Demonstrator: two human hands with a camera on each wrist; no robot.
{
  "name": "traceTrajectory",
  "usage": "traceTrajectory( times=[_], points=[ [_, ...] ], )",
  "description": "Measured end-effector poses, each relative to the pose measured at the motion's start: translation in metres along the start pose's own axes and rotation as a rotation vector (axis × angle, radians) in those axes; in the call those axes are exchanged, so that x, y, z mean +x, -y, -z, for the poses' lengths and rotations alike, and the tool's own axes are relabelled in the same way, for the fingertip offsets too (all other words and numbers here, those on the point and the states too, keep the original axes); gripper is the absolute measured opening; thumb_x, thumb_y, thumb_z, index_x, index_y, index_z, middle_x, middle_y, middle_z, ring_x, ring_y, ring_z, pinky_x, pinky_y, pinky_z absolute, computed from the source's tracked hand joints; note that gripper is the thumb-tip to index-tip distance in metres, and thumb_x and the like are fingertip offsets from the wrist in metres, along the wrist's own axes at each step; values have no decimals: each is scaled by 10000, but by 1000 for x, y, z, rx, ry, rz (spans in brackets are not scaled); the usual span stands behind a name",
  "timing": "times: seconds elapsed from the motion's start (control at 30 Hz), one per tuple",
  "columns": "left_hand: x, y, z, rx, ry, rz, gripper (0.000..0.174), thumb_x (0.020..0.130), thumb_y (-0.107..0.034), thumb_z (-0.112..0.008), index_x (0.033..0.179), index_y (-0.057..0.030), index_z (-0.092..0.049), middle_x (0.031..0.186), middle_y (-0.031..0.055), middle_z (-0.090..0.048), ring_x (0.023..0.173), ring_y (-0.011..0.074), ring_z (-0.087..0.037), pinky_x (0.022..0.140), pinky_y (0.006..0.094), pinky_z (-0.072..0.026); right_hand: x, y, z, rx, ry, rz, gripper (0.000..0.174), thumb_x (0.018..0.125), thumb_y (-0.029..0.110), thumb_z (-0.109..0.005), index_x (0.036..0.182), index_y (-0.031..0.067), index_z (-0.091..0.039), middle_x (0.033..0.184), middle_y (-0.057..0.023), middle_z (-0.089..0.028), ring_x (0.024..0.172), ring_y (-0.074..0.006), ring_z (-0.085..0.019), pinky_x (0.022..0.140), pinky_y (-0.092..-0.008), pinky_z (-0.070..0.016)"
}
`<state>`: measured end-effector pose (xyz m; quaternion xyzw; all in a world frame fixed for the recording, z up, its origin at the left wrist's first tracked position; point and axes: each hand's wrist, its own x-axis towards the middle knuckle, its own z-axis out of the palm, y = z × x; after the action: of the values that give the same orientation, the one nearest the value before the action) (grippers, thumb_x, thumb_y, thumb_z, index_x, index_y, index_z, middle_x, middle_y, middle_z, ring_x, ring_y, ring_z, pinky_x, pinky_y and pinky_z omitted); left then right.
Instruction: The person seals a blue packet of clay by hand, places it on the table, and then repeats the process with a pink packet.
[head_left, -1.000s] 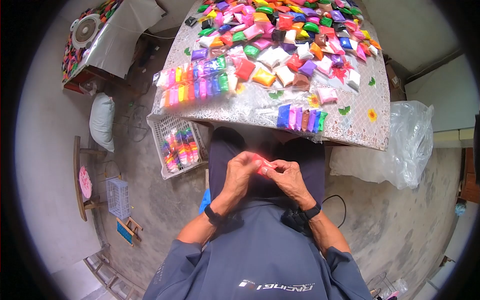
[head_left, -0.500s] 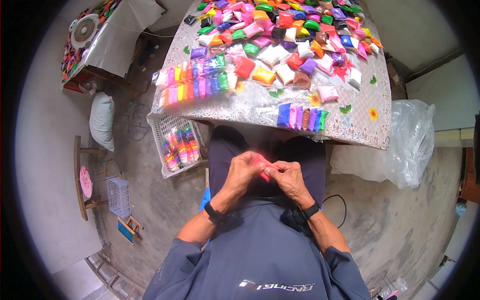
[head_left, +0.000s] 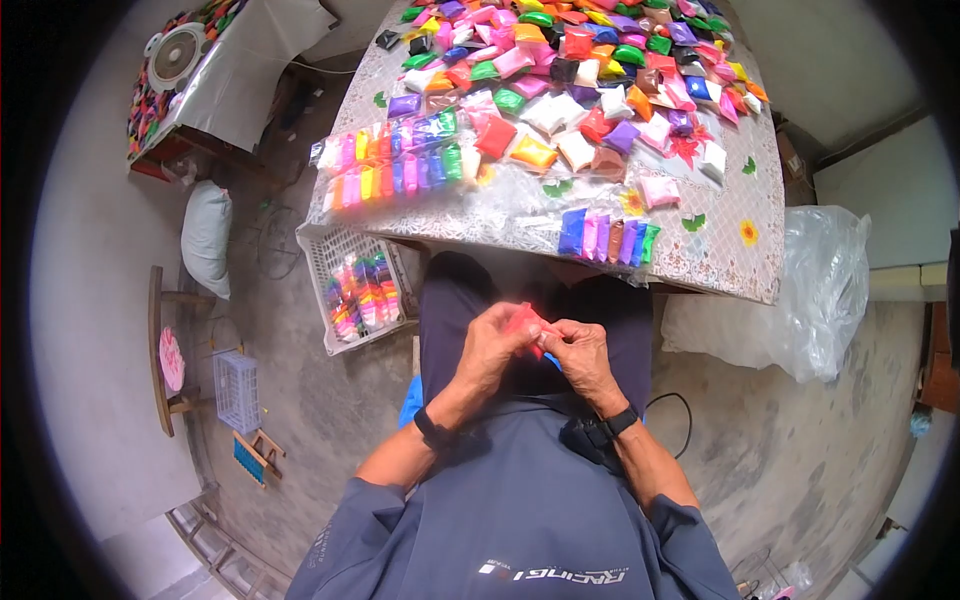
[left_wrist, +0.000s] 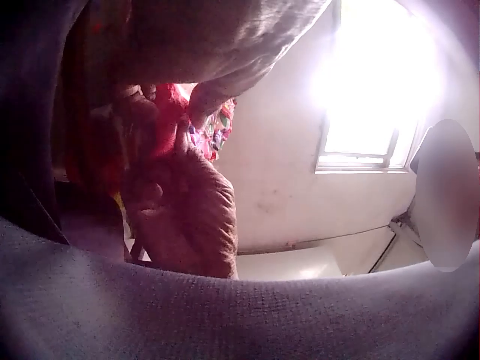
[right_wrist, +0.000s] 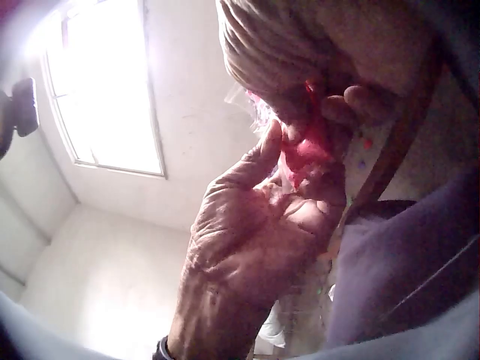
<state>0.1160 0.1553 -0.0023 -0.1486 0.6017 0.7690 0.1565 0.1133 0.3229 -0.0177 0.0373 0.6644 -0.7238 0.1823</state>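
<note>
Both hands meet over the lap, below the table's front edge in the head view. Between them is a small, soft, red-pink packet [head_left: 520, 318], partly covered by the fingers. My left hand [head_left: 486, 350] pinches one end with thumb and curled fingers. The right hand [head_left: 583, 360] pinches the other end, its thumb close to the left fingertips. In the right wrist view the crumpled packet [right_wrist: 309, 146] shows between the two sets of fingers. Dim light darkens the packet [left_wrist: 171, 131] in the left wrist view.
A patterned table [head_left: 720, 262] bears a heap of colourful packets [head_left: 590, 60]. Near its front edge lie bagged rows of packets [head_left: 390, 165] and a short row [head_left: 605, 238]. A white crate [head_left: 318, 270] with packed bags stands left; clear plastic sheeting [head_left: 800, 300] lies right.
The red-pink packet has been turned and bunched between the fingers, and less of it shows between the hands. Both hands stay over the lap with small finger movements.
</note>
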Motion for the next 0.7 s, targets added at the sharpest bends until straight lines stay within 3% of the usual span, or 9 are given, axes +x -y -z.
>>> traceTrajectory(
  times=[0.43,0.7],
  points=[
    [6,2,-1,-41,-8,-14,148,883,-112,-707,948,2,-640,859,83,-715,702,106,-635,640,238,-474,0,2,-2,-68,-1,-63,169,874,128,-721,895,-37,-749,726,-16,-688,688,-58,-566,632,-248,-459],
    [-5,-11,-2,-70,-1,53,272,842,-144,-755,1039,-10,-624,866,51,-696,690,84,-595,639,225,-451,0,5,-1,6,22,-52,172,890,132,-705,888,-33,-751,738,-1,-687,697,-46,-555,639,-240,-451]
  ],
)
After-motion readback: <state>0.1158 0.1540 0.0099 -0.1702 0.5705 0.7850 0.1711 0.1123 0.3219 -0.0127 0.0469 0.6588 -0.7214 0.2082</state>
